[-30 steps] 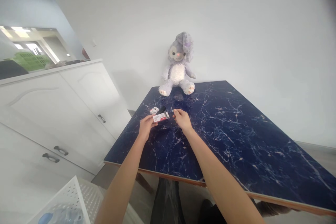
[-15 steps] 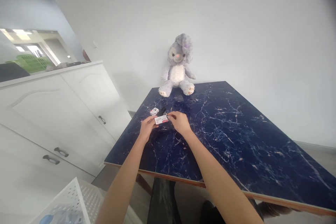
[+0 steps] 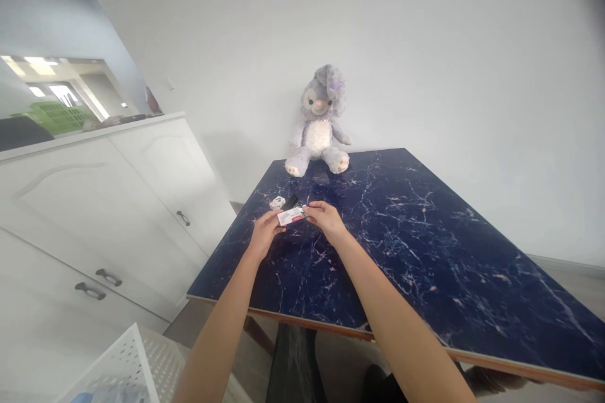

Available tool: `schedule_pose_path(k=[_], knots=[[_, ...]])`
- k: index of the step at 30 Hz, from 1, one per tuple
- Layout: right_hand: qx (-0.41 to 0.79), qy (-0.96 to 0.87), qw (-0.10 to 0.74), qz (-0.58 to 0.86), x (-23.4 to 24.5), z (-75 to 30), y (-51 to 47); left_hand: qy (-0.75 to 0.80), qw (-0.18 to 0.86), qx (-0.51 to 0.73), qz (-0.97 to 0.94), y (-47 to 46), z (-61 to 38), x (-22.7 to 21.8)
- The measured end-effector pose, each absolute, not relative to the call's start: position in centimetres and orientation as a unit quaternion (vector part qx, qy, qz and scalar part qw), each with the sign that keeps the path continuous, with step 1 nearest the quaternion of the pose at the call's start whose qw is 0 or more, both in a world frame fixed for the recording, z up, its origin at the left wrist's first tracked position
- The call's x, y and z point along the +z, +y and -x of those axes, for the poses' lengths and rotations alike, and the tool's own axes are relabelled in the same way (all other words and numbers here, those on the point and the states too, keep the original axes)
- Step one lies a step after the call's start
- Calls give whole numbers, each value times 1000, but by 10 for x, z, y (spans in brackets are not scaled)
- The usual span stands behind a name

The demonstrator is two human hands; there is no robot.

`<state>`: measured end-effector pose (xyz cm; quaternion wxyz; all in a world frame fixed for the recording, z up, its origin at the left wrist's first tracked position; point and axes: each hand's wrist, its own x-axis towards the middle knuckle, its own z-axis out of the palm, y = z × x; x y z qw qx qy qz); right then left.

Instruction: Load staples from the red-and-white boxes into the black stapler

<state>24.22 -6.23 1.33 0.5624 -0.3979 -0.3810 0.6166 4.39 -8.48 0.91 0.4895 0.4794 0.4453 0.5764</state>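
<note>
My left hand holds a small white and red box just above the dark blue marble table. My right hand pinches the right end of the same box with its fingertips. Just behind the box, a small black object and a second small white box lie on the table. What is inside the held box is hidden.
A grey and purple plush bunny sits at the table's far edge against the white wall. White cabinets with dark handles stand to the left. A white perforated basket is at the lower left, near the table's front edge.
My right hand moved left from beside the box and closed its fingertips on the box's right end. My left hand kept hold of the box.
</note>
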Motion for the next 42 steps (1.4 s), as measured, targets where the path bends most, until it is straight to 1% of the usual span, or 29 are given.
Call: schedule_pose_path(k=[3, 7, 9, 14, 20, 24, 27, 32, 35, 38, 42], knots=[[687, -371, 518, 350, 17, -247, -66, 439, 508, 567, -477, -87, -43, 10], [723, -381, 474, 328, 16, -251, -67, 432, 527, 563, -468, -88, -43, 11], [717, -385, 470, 342, 17, -250, -67, 427, 532, 564, -465, -87, -43, 11], [632, -414, 499, 424, 22, -251, -67, 430, 523, 563, -474, -87, -43, 11], [695, -413, 447, 382, 19, -264, -66, 419, 556, 517, -498, -89, -41, 10], [726, -409, 428, 350, 16, -268, -65, 418, 558, 532, -481, -87, -43, 8], [715, -422, 448, 332, 14, -265, -63, 420, 546, 560, -460, -85, -44, 8], [578, -465, 516, 428, 6, -254, -59, 416, 571, 525, -475, -89, -46, 9], [583, -444, 560, 388, 5, -246, -58, 393, 591, 534, -460, -89, -47, 11], [560, -412, 594, 404, 6, -239, -59, 367, 608, 545, -445, -88, -46, 13], [533, -418, 609, 414, 9, -234, -60, 394, 578, 559, -446, -87, -47, 11]])
